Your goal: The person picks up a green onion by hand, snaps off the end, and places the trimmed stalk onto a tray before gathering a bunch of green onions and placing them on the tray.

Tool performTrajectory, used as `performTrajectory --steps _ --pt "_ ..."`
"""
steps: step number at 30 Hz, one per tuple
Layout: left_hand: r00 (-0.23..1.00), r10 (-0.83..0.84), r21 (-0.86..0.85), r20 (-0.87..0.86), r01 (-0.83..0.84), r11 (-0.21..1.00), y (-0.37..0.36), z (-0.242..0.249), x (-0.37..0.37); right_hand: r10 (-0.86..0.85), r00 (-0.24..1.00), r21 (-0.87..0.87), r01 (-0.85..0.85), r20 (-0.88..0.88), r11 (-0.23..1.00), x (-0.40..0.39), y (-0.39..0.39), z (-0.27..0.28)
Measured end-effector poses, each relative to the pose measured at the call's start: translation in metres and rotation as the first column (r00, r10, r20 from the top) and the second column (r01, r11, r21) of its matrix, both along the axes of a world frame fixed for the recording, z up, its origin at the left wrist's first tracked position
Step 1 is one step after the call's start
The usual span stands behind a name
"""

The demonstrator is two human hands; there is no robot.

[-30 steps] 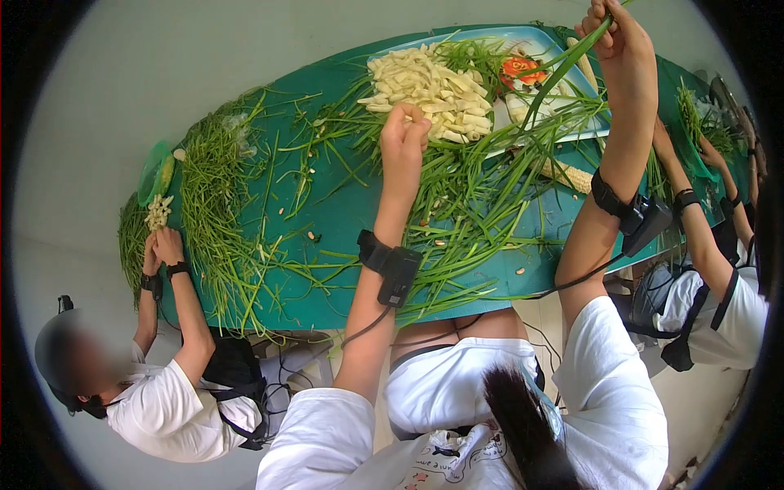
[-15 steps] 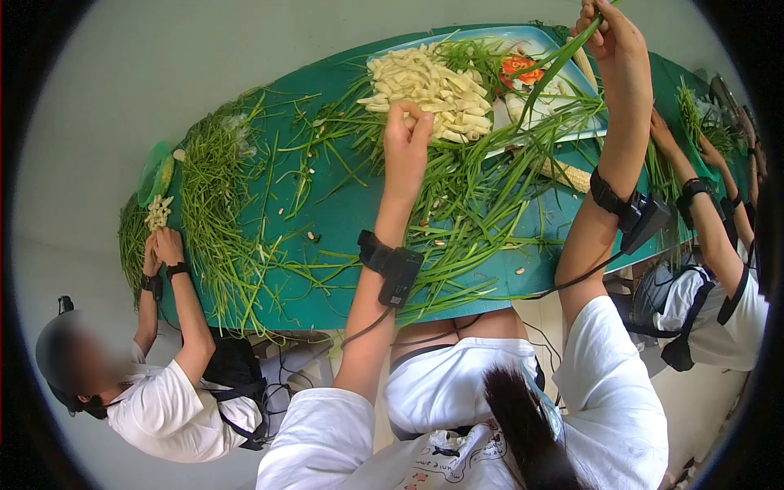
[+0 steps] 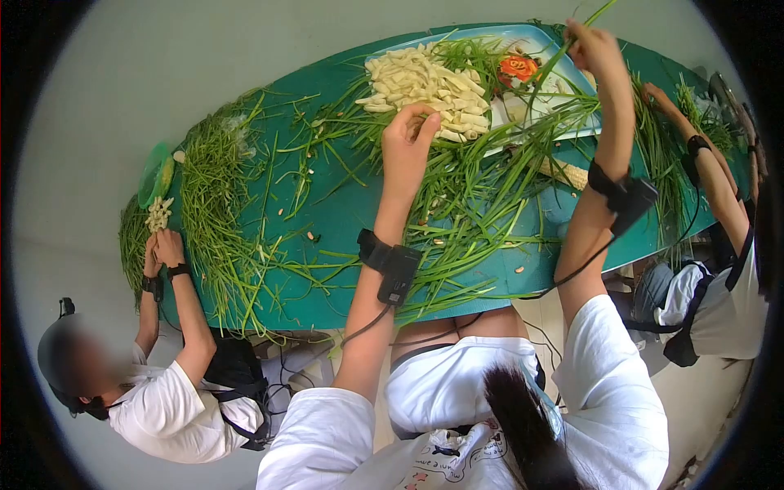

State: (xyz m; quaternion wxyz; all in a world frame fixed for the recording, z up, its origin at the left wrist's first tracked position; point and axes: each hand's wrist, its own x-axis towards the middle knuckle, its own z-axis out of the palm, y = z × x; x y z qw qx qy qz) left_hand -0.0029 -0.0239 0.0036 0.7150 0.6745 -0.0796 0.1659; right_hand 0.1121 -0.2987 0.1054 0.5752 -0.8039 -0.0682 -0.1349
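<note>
My right hand (image 3: 594,49), at the upper right above the tray, is closed on long green chives (image 3: 557,59). Their stalks reach past the fingers and slant down to the left. My left hand (image 3: 408,135) is over the near edge of a heap of pale cut pieces (image 3: 425,82). Its fingers are curled towards the thumb, and whatever is between them, if anything, is hidden. A loose heap of chives (image 3: 474,196) spreads between my forearms. The light blue tray (image 3: 535,34) carries the pale pieces, some greens and a red-orange item (image 3: 518,69).
A corn cob (image 3: 565,171) lies by the tray's near edge. Another chive pile (image 3: 212,196) covers the left of the green table (image 3: 327,237). A person (image 3: 167,408) at left holds a pale bunch (image 3: 159,214) beside a green basket (image 3: 153,180). Another person's arm (image 3: 710,171) reaches in at right.
My right hand has moved down and slightly left with the chives. My left hand has barely shifted. At right, the other person's arm has moved.
</note>
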Motion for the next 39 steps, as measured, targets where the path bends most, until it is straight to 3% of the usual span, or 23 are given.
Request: performTrajectory --steps 1,3,4,6,10,12,16,22,26,29,31,34,38,39 --pt "1.000 0.013 0.013 -0.018 -0.013 1.000 0.000 0.000 0.000 -0.149 0.986 -0.183 0.134 -0.070 0.974 0.013 0.000 -0.015" --pt "0.999 0.026 0.027 -0.034 -0.025 0.999 0.000 0.001 -0.001 -0.379 0.923 -0.511 0.295 -0.066 0.807 0.030 -0.004 -0.042" --pt "0.999 0.036 0.025 -0.034 -0.035 0.999 0.000 0.002 -0.001 -0.379 0.923 -0.510 0.296 -0.065 0.808 0.033 -0.008 -0.043" --pt "0.998 0.046 0.023 -0.035 -0.045 0.999 -0.001 0.004 -0.003 -0.388 0.867 -0.509 0.191 -0.313 0.839 0.033 -0.015 -0.044" --pt "0.997 0.024 0.083 -0.074 -0.017 0.996 -0.002 0.009 -0.008 -0.375 0.825 -0.475 0.150 -0.423 0.867 0.024 -0.016 -0.050" --pt "0.998 0.020 0.103 -0.058 -0.014 0.995 -0.003 0.011 -0.008 -0.330 0.743 -0.587 -0.104 -0.583 0.803 0.026 -0.018 -0.054" --pt "0.994 -0.002 0.088 -0.112 0.012 0.996 -0.004 0.013 -0.010 -0.330 0.626 -0.586 -0.256 -0.706 0.769 0.029 -0.009 -0.058" --pt "0.991 -0.006 0.059 -0.135 0.014 0.998 -0.005 0.015 -0.011 -0.203 0.735 -0.593 -0.316 -0.646 0.741 0.029 0.000 -0.057" --pt "0.995 -0.010 0.068 -0.099 0.017 0.998 -0.004 0.013 -0.009 -0.156 0.745 -0.562 -0.330 -0.648 0.759 0.026 0.005 -0.051" --pt "0.996 -0.029 0.055 -0.087 0.034 0.998 -0.003 0.010 -0.007 -0.075 0.851 -0.585 -0.291 -0.520 0.757 0.031 0.002 -0.053" --pt "0.996 -0.026 0.063 -0.085 0.031 0.998 -0.003 0.011 -0.007 0.065 0.934 -0.568 -0.267 -0.351 0.779 0.038 0.000 -0.055" --pt "0.996 -0.014 0.072 -0.087 0.020 0.997 -0.003 0.013 -0.008 0.159 0.951 -0.471 -0.272 -0.265 0.839 0.030 0.006 -0.052" --pt "0.997 0.001 0.038 -0.075 0.002 0.999 -0.003 0.009 -0.005 0.125 0.965 -0.550 -0.235 -0.230 0.802 0.021 0.011 -0.043" --pt "0.997 0.001 0.038 -0.075 0.001 0.999 -0.003 0.009 -0.005 0.195 0.960 -0.474 -0.270 -0.203 0.838 0.022 0.010 -0.043"
